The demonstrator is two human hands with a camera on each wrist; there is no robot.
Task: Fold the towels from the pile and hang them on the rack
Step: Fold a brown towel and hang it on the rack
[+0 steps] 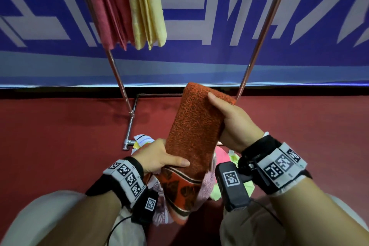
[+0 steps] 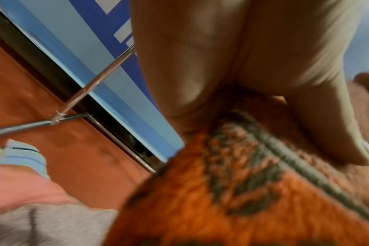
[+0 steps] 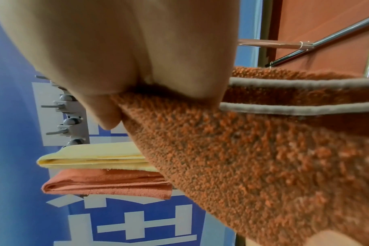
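Observation:
A folded orange towel (image 1: 194, 126) with a patterned border is held up at a slant over the pile (image 1: 223, 156). My left hand (image 1: 159, 156) grips its lower end, thumb on top. My right hand (image 1: 231, 122) pinches the upper folded end, thumb on the near face. The left wrist view shows the left hand (image 2: 200, 66) on the towel's border (image 2: 232, 183). In the right wrist view the right hand (image 3: 137, 50) clamps the orange towel (image 3: 253, 158). On the metal rack (image 1: 117, 78) hang a folded red towel (image 1: 107, 6) and a yellow towel (image 1: 145, 6).
The rack's base bar (image 1: 129, 132) lies on the red carpet (image 1: 60, 136) before a blue and white banner (image 1: 199, 26). Pile pieces show: a striped pale cloth (image 2: 21, 156), a pink one (image 2: 21, 186), a grey one (image 2: 53, 224). My beige-trousered knees (image 1: 50, 215) flank the pile.

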